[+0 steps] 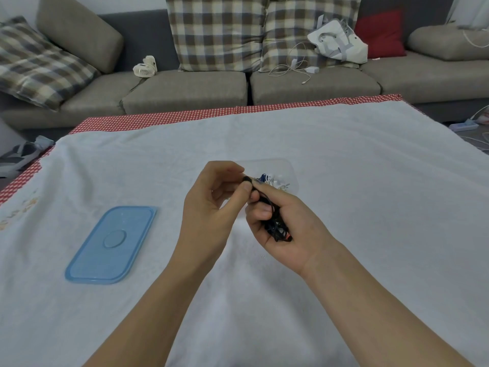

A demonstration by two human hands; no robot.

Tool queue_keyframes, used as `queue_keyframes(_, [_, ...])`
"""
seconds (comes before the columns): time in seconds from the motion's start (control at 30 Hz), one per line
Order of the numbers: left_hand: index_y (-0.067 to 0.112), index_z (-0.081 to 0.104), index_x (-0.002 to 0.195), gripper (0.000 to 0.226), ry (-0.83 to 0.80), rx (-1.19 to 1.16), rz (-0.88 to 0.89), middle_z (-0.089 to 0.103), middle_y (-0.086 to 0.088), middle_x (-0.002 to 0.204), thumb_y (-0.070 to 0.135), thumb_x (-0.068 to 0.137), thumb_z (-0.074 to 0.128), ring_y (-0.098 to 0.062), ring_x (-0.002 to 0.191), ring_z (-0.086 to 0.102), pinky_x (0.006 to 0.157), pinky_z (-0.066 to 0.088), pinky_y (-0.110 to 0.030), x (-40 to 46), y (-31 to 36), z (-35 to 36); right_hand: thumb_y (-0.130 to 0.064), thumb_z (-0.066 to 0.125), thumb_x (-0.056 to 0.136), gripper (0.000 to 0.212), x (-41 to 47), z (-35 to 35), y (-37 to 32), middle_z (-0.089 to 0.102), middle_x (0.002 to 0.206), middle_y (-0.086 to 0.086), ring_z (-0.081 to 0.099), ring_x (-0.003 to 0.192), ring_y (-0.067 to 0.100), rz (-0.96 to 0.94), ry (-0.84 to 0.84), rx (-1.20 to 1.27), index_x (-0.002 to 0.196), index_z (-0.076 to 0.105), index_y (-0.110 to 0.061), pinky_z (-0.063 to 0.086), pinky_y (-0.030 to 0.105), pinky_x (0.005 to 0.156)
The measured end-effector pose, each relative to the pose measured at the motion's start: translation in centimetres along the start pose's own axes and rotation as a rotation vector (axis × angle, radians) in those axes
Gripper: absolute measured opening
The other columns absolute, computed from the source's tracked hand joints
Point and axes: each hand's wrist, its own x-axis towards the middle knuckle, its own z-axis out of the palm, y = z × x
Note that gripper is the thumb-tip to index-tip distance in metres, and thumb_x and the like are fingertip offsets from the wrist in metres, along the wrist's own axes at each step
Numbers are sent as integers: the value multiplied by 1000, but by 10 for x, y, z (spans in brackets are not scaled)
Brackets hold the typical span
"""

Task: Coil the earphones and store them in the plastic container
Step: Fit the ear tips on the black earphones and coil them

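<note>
Head view, right hand (285, 223) palm-up cupping bundled black earphones (276, 226), left hand (211, 207) fingers pinching one earbud.

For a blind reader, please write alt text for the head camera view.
Above a cloth-covered table, the right hand holds bundled black earphones while the left hand pinches one end. A clear plastic container sits behind them, its blue lid lying at left.

The black earphones (275, 223) are a loose bundle of thin cord, a small red spot at its lower end, one dark end poking up; just behind sits the clear plastic container (280, 165), open, with blue and white cords inside; its blue lid (111, 245) lies flat, well apart on the left.
</note>
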Motion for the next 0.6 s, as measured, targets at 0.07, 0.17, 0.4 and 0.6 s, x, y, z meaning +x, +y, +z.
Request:
queue_keyframes(0.07, [20,62,101,23,-13,9,6,69,3,96,-1,94,66,-16,96,70,88,55,-27,1,0,1,-5,68,90,4,2,-1,-1,54,71,5,41,52,8,2,8,8,93,67,-3,40,13,47])
queue_keyframes(0.17, [24,64,96,24,-28,28,4,70,7,92,0,95,65,-16,95,71,87,55,-28,2,0,2,-5,69,89,7,3,-2,-3,55,71,6,42,53,8,1,10,12,94,68,-2,42,13,48])
queue_keyframes(0.4, [16,69,100,17,0,-7,-20,75,-1,97,0,94,67,-17,98,73,89,56,-26,3,-2,3,-3,68,89,3,3,-2,-6,56,71,7,47,55,9,-16,27,8,89,70,-1,45,12,50])
queue_keyframes(0.6, [15,72,99,16,-30,39,-34,76,0,95,1,94,65,-17,98,74,92,57,-32,4,-4,2,-1,68,89,4,4,-1,-6,58,72,8,52,57,9,-37,50,-10,85,69,0,47,13,51])
